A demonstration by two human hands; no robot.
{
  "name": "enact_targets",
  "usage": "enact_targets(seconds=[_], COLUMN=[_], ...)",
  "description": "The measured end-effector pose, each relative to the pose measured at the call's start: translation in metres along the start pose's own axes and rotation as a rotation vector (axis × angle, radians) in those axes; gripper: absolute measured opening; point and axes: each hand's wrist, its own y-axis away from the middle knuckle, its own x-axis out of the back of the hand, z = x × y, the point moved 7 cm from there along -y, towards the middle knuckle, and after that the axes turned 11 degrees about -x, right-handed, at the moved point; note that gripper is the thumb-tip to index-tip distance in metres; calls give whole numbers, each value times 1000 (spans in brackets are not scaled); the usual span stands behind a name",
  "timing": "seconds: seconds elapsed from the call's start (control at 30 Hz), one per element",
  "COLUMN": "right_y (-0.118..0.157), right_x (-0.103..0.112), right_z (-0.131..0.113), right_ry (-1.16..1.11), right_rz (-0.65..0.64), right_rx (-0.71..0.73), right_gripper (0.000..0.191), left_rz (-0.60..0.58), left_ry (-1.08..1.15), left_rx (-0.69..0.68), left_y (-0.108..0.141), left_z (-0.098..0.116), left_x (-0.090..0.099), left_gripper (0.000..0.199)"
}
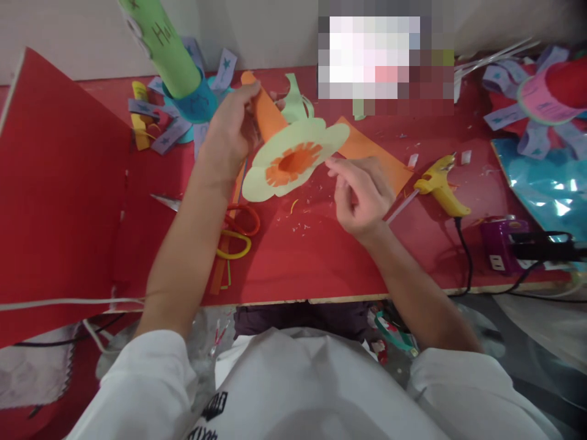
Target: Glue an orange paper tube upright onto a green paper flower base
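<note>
My left hand (pixel 232 125) is closed round an orange paper tube (pixel 270 116), which tilts toward me. Pale green paper petals (pixel 257 183) ring the tube's near end, and its snipped orange edge is folded out flat against them. Beside the right-hand petals is my right hand (pixel 362 192), with its fingers curled and the fingertips close to the petal edge. Whether they touch the paper or pinch something small, I cannot tell. Behind the flower lie pale green paper scraps (pixel 296 104), and an orange paper sheet (pixel 373 150) is partly hidden by my right hand.
Scissors (pixel 241 220) lie under my left forearm. A yellow glue gun (pixel 443 186) with a cord rests at right, near a purple box (pixel 504 241) and blue shiny packet (pixel 545 183). Paper crafts, a green tube (pixel 172 55) and a pink ring (pixel 534 98), stand behind.
</note>
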Motion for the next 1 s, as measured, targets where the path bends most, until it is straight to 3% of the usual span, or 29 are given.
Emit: enact_targets(seconds=[0.1, 0.2, 0.27, 0.33, 0.43, 0.47, 0.53, 0.6, 0.73, 0.8, 0.87, 0.9, 1.0], right_y=[-1, -1, -1, 0, 1, 0, 0, -1, -4, -5, -6, -6, -5], right_x=[15, 23, 24, 25, 21, 19, 17, 19, 18, 14, 13, 13, 11], right_z=[6, 12, 17, 20, 22, 23, 22, 19, 15, 17, 19, 19, 20], right_ry=[10, 14, 19, 7, 42, 82, 164, 197, 215, 200, 135, 95, 34], right_rz=[143, 243, 268, 281, 214, 177, 128, 119, 80, 60, 91, 121, 174], right_rx=[-66, -92, -104, -104, -115, -127, -154, -171, -174, -162, -112, -70, 24], right_gripper=[54, 53, 54, 54, 51, 50, 50, 49, 50, 48, 46, 45, 39], left_rz=[-72, -208, -337, -457, -419, -451, -484, -553, -393, -389, -472, -571, -836], left_ry=[-87, -180, -296, -427, -520, -539, -506, -555, -551, -562, -588, -599, -797], left_rx=[-107, -316, -489, -690, -844, -870, -978, -934, -840, -823, -802, -797, -606], left_y=[4, 31, 53, 72, 78, 77, 78, 77, 80, 80, 74, 71, 53], left_z=[19, 47, 62, 72, 73, 70, 67, 56, 43, 38, 34, 33, 19], left_x=[-21, -52, -74, -93, -98, -100, -101, -103, -96, -96, -95, -95, -86], left_gripper=[26, 34, 26, 34, 30, 36, 25, 29, 32, 24, 16, 18, 28])
